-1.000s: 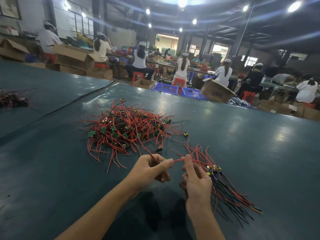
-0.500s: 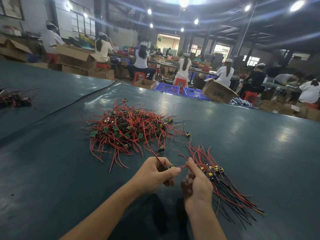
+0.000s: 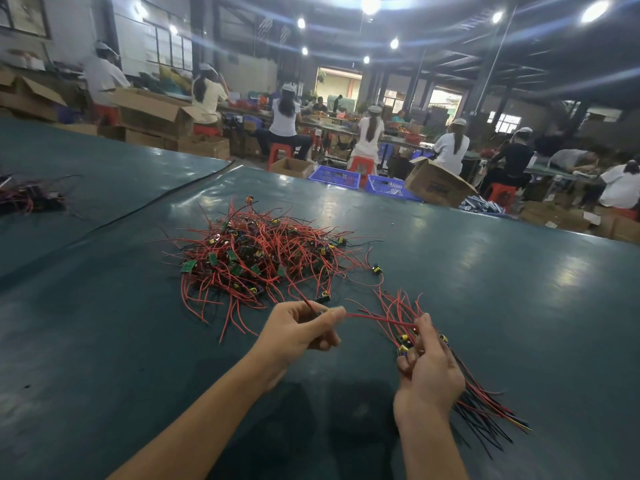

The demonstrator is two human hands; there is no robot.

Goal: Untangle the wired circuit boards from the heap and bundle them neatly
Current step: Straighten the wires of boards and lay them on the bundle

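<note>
Hands parted: left hand (image 3: pixel 300 328) pinches wire (image 3: pixel 377 318), right hand (image 3: pixel 427 370) seemingly grips bundle (image 3: pixel 485 403).

- Heap of wired boards (image 3: pixel 263 261) at frame centre, on the table (image 3: pixel 485 306).
- Bundle (image 3: pixel 478 396) at lower right.
- Both hands below the heap.

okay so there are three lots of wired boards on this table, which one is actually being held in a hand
The bundle in the right hand, wires lined up together. The big red heap and the small far-left pile lie loose on the table.

Blue crates (image 3: pixel 363 180) beside cardboard box (image 3: pixel 437 184), red stools (image 3: pixel 280 152)
</note>
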